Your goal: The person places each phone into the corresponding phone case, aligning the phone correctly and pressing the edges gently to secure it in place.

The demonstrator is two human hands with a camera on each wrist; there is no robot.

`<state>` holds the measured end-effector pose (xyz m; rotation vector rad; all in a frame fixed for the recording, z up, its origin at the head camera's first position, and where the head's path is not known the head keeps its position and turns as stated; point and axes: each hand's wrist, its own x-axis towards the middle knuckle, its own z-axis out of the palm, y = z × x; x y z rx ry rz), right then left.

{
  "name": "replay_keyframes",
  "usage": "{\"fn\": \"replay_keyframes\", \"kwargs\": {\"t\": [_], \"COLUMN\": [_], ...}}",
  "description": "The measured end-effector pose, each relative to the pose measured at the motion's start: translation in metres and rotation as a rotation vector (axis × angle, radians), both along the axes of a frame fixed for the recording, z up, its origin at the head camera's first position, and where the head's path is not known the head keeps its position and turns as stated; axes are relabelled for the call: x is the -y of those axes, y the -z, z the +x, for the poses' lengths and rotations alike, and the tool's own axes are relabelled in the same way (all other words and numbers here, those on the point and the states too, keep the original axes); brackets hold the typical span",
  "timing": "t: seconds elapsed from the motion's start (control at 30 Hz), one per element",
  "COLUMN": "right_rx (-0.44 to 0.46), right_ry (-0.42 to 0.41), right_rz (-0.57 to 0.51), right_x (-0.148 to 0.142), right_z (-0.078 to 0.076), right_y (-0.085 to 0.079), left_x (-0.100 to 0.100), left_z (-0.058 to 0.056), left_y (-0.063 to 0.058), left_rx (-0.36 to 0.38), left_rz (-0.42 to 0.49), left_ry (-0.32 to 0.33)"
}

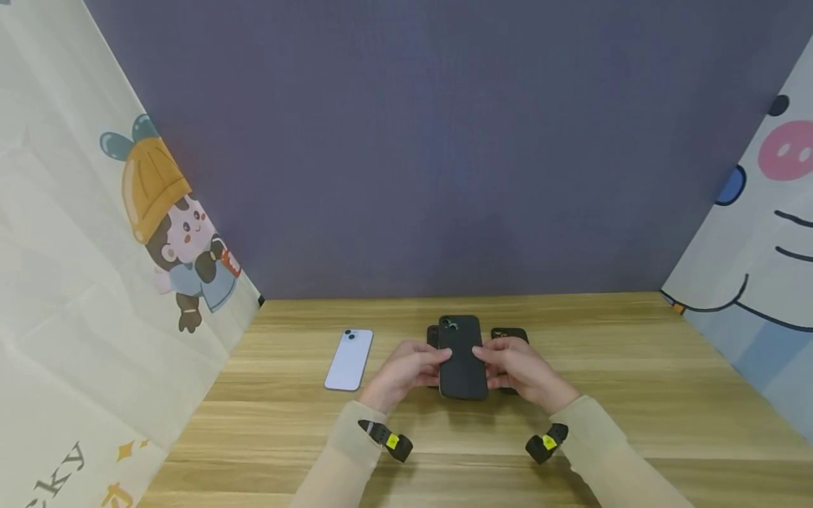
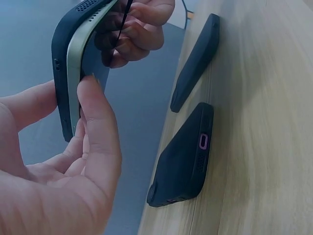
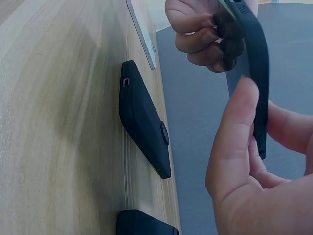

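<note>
Both hands hold up a phone with a pale green frame (image 2: pixel 74 63) and a black phone case (image 1: pixel 464 367) on its back. My left hand (image 1: pixel 409 370) pinches one long side between thumb and fingers; my right hand (image 1: pixel 524 370) pinches the other. The case's camera opening faces me at the top left. In the left wrist view the pale frame stands out of the case along that edge. Along the other edge, in the right wrist view, the black case (image 3: pixel 259 63) covers the side. The glossy screen (image 2: pixel 98 56) reflects fingers.
On the wooden table (image 1: pixel 286 437) a pale lilac phone (image 1: pixel 349 361) lies to the left. Two black-cased items lie behind the hands, one (image 1: pixel 432 336) partly hidden by the held phone, another (image 1: pixel 509 334) by my right hand. A dark panel (image 1: pixel 444 155) stands behind the table.
</note>
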<state>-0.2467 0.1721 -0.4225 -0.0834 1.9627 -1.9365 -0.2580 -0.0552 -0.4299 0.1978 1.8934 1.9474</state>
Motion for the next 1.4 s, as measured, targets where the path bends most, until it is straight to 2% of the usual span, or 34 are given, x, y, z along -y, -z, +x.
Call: {"fn": "replay_keyframes", "kwargs": {"t": [0.57, 0.87, 1.17, 1.4], "right_rx": [0.024, 0.013, 0.005, -0.005], "right_ry": [-0.024, 0.036, 0.0, 0.013], "right_rz": [-0.018, -0.033, -0.031, -0.044], "right_x": [-0.005, -0.011, -0.014, -0.014], "right_z": [-0.005, -0.015, -0.017, -0.017], "right_y": [0.006, 0.0, -0.003, -0.001], "left_x": [0.0, 0.001, 0.004, 0.004], "left_z": [0.003, 0.002, 0.002, 0.004], "left_y": [-0.004, -0.001, 0.001, 0.0], "left_rx": [-0.013, -0.004, -0.014, -0.025], "left_rz": [-0.007, 0.03, 0.011, -0.021], "left_ry": [0.011, 0.068, 0.106, 0.117]}}
